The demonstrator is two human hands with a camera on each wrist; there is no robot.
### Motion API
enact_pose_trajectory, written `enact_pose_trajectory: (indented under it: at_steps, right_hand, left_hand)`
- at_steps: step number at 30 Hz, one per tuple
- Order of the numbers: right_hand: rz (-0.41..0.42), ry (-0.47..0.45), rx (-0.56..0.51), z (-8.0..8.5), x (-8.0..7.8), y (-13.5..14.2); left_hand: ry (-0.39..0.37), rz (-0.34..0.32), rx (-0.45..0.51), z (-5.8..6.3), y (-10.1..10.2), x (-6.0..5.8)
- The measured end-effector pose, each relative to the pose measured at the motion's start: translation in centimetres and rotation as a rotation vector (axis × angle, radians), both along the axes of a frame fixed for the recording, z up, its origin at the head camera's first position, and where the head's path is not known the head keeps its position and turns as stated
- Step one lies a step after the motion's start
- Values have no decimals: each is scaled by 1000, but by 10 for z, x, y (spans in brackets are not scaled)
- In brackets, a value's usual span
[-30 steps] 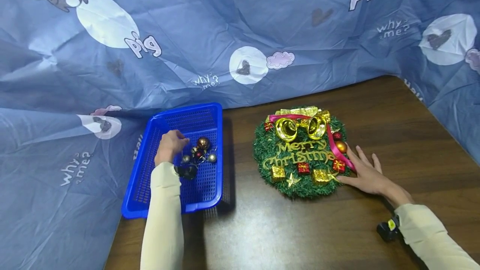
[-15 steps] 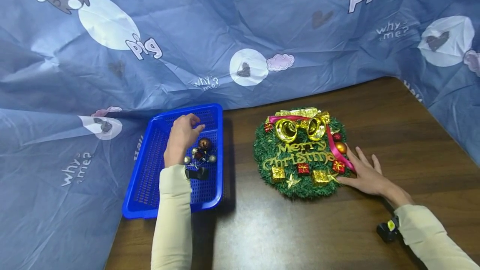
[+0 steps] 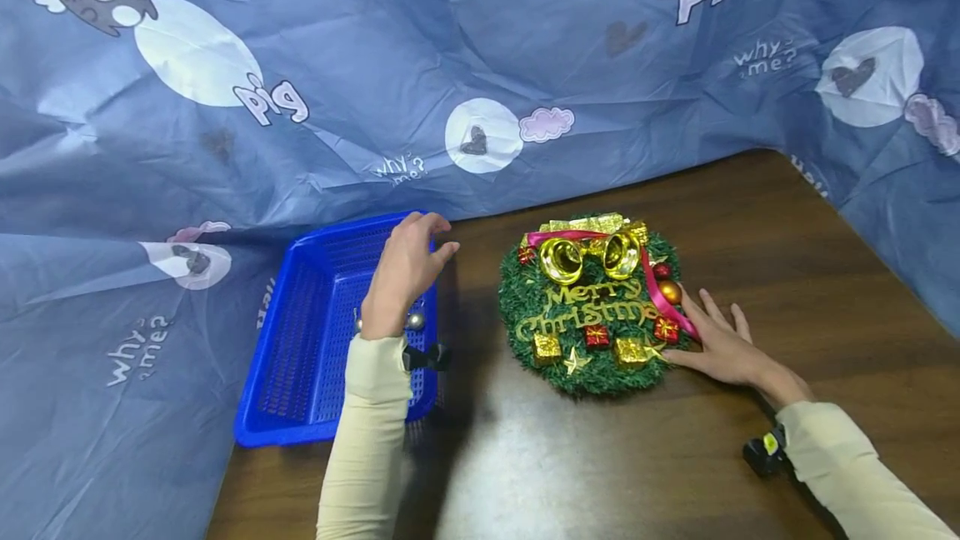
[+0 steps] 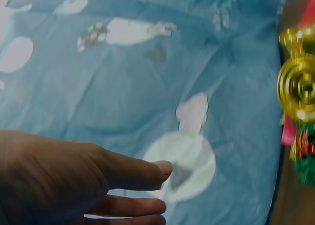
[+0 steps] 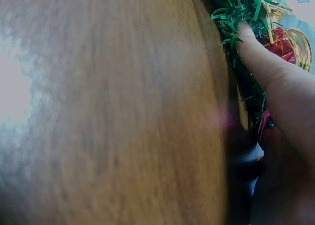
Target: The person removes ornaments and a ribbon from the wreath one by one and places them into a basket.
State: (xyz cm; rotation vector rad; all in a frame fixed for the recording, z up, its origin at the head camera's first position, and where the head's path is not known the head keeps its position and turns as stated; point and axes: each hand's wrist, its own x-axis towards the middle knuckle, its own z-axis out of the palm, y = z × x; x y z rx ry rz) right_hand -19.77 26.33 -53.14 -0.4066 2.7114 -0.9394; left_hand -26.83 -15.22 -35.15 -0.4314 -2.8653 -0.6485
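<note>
My left hand (image 3: pixel 405 273) is above the right side of a blue plastic basket (image 3: pixel 258 373), fingers loosely bent, thumb apart from them. Nothing shows between thumb and fingers in the left wrist view. Beneath that hand, small silvery balls (image 3: pixel 416 322) lie in the basket, partly hidden. A round green wreath (image 3: pixel 585 382) lies on the table with gold bells, "Merry Christmas" lettering, small gift boxes and a pink ribbon (image 3: pixel 660 294). My right hand (image 3: pixel 723 348) rests at the wreath's right edge with fingers spread, near an orange-gold ball (image 3: pixel 670 292). In the right wrist view its thumb (image 5: pixel 266 62) touches the green tinsel.
The brown wooden table (image 3: pixel 510 465) carries the basket on the left and the wreath right of centre. Blue printed cloth (image 3: pixel 337 40) hangs behind the table and down its left side. Both wrists wear small black cameras.
My left hand has risen from over the balls in the basket and moved right and away to its right rim. The right hand stays at the wreath. The head view has shifted slightly.
</note>
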Motion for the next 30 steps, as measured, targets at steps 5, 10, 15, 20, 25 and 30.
enact_pose_trajectory:
  at_steps: [5,10,15,20,25,30]
  right_hand:
    - [4,-2,-2,0,0,1]
    - [-2,-6,-6,-1,0,1]
    - [-9,-5,-9,-1,0,4]
    - [-6,-5,-4,-1,-1,4]
    - [-17,-7,4,1,0,5]
    - [-24,-10,2,1,1,5]
  left_hand:
    - [7,-75,-7,2,29,3]
    - [4,-147,-33,1,58,6]
    - [12,-229,-54,1,85,9]
    - [-9,-301,-44,-4,107,10]
    - [-51,-394,-79,-14,133,7]
    - [-118,-483,-144,-28,165,5]
